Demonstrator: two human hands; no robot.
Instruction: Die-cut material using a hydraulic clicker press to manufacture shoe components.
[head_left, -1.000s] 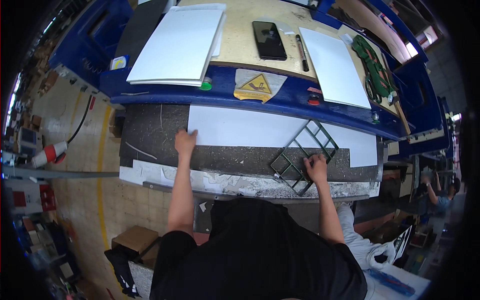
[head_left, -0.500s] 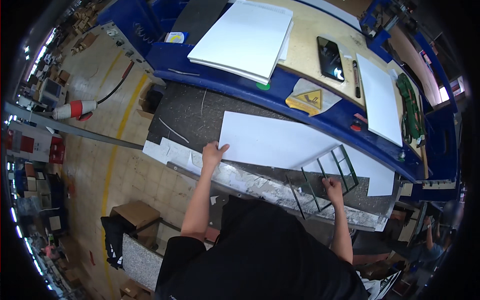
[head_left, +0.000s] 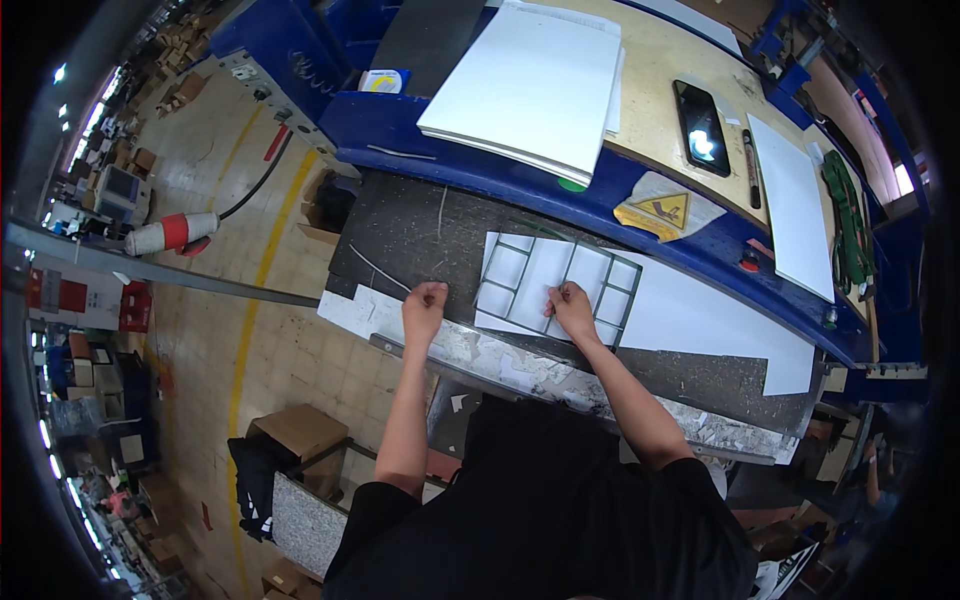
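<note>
My right hand [head_left: 570,310] is closed on a middle bar of a dark green grid frame [head_left: 606,287], a thin rectangle split into several cells. This frame is over the left part of a white sheet [head_left: 690,312] on the dark work surface; whether it touches the sheet I cannot tell. To the left, apart from frame and sheet, my left hand [head_left: 424,312] hovers near the surface's front edge with its fingertips pressed together. Anything between them is hidden. A thin pale strip [head_left: 378,267] ends close to that hand.
Beyond the blue machine edge lie a stack of white sheets [head_left: 530,85], a phone [head_left: 702,130], a marker [head_left: 751,168], another white sheet [head_left: 795,205] and a green strap bundle [head_left: 852,225]. A yellow warning label [head_left: 662,208] marks that edge. Paper scraps [head_left: 510,365] litter the front ledge.
My right hand has carried the green frame leftward, turning it flatter over the sheet. My left hand has let go of the sheet's left edge. The view has shifted slightly.
</note>
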